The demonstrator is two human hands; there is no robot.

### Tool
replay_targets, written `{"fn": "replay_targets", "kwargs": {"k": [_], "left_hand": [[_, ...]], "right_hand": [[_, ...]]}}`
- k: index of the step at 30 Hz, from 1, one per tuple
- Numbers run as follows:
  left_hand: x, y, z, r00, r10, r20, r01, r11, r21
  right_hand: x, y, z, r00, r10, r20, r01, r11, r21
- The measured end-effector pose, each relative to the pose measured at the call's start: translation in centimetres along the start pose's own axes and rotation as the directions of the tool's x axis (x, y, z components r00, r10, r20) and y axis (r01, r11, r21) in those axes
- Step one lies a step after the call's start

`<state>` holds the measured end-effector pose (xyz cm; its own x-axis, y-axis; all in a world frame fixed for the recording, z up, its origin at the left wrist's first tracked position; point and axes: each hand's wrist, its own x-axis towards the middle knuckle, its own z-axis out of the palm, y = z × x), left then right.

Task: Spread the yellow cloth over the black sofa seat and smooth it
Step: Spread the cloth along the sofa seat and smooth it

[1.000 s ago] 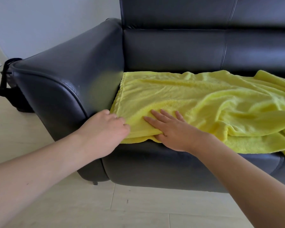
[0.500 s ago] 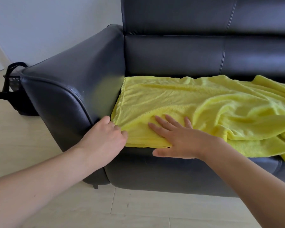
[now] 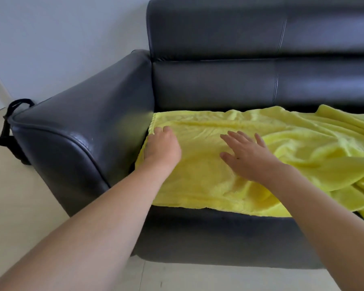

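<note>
A yellow cloth (image 3: 208, 181) lies over the seat of the black sofa (image 3: 219, 238), its left edge against the armrest. The left part lies fairly flat; the right part is bunched in folds (image 3: 324, 156). My left hand (image 3: 162, 148) rests on the cloth's left edge beside the armrest, fingers bent slightly, pressing down. My right hand (image 3: 246, 156) lies flat on the cloth a little to the right, fingers straight and spread. The cloth's front edge hangs just over the seat front.
The sofa's padded armrest (image 3: 78, 135) rises at the left, and the backrest (image 3: 261, 59) stands behind the seat. A black bag with straps (image 3: 11, 127) sits on the pale floor (image 3: 19, 206) beside the armrest, by a white wall.
Both hands have slid from the cloth's front edge further back over the seat. The left part of the cloth lies flatter than before. The view has tilted upward.
</note>
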<state>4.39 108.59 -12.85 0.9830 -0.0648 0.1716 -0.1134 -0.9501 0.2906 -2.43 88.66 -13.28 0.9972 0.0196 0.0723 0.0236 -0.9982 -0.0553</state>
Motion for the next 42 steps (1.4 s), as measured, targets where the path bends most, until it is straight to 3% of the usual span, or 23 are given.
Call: {"fn": "replay_targets", "kwargs": {"k": [3,6,10,13,16,17,19,21,23,25,27,32,34,36,38,40,42], "left_hand": [[2.2,-1.2,1.9,0.99,-0.138,0.03,0.124,0.95,0.287],[3.4,-1.3,2.2,0.989,-0.142,0.034,0.118,0.915,0.385],[3.9,-0.8,2.1,0.999,-0.043,0.016,0.028,0.845,0.534],[4.1,-2.0,1.9,0.995,0.1,-0.005,-0.067,0.709,0.702],[3.5,-3.1,1.8,0.988,0.127,0.089,-0.147,0.581,0.801],[3.6,-2.9,1.4,0.99,0.107,0.089,-0.136,0.603,0.786],[4.0,-0.8,0.5,0.995,0.094,0.013,-0.08,0.762,0.643],[3.7,1.9,0.8,0.989,0.123,-0.078,-0.087,0.927,0.366],[2.2,3.3,2.3,0.997,0.074,0.0,-0.074,0.993,0.091],[0.7,2.6,4.4,0.984,-0.009,0.176,-0.004,0.998,0.07],[0.4,0.9,5.4,0.966,-0.047,0.254,0.026,0.996,0.085],[0.7,0.5,4.9,0.952,-0.039,0.303,-0.007,0.989,0.149],[0.2,1.3,4.3,0.978,-0.073,0.197,0.025,0.971,0.237],[-1.5,4.3,3.9,0.996,0.066,0.054,-0.075,0.976,0.202],[-4.2,7.8,4.2,0.941,0.339,0.017,-0.339,0.94,0.027],[-7.2,10.7,5.5,0.844,0.518,0.137,-0.514,0.855,-0.064],[-8.4,10.6,7.1,0.813,0.524,0.254,-0.553,0.832,0.054]], "right_hand": [[0.5,0.6,1.4,0.993,0.039,0.109,-0.036,0.999,-0.036],[0.7,0.8,2.8,0.992,0.039,0.117,-0.04,0.999,0.007],[0.4,1.1,3.4,0.996,0.04,0.084,-0.042,0.999,0.023],[0.4,1.3,3.6,0.996,0.053,0.074,-0.056,0.998,0.029],[0.2,1.2,3.5,0.996,0.038,0.084,-0.041,0.998,0.041],[0.1,1.2,3.5,0.996,0.031,0.086,-0.035,0.998,0.048],[0.1,1.6,3.3,0.998,0.031,0.059,-0.035,0.997,0.067],[0.3,1.9,2.9,0.999,0.04,0.012,-0.041,0.995,0.096],[0.6,2.4,2.8,0.999,0.052,0.009,-0.052,0.992,0.113],[0.4,3.2,2.9,0.995,0.065,0.077,-0.072,0.993,0.092],[-0.1,4.6,3.2,0.987,0.114,0.114,-0.12,0.991,0.051],[-2.6,11.4,2.6,0.924,0.362,0.124,-0.363,0.932,-0.012],[-3.7,12.7,2.5,0.918,0.393,0.05,-0.394,0.919,0.02],[-5.2,12.5,2.4,0.938,0.345,0.008,-0.344,0.933,0.107],[-6.0,11.8,2.6,0.972,0.234,0.029,-0.235,0.967,0.101],[-7.1,13.0,3.1,0.98,0.19,0.056,-0.194,0.979,0.067],[-8.2,15.0,3.1,0.978,0.195,0.079,-0.2,0.977,0.068]]}}
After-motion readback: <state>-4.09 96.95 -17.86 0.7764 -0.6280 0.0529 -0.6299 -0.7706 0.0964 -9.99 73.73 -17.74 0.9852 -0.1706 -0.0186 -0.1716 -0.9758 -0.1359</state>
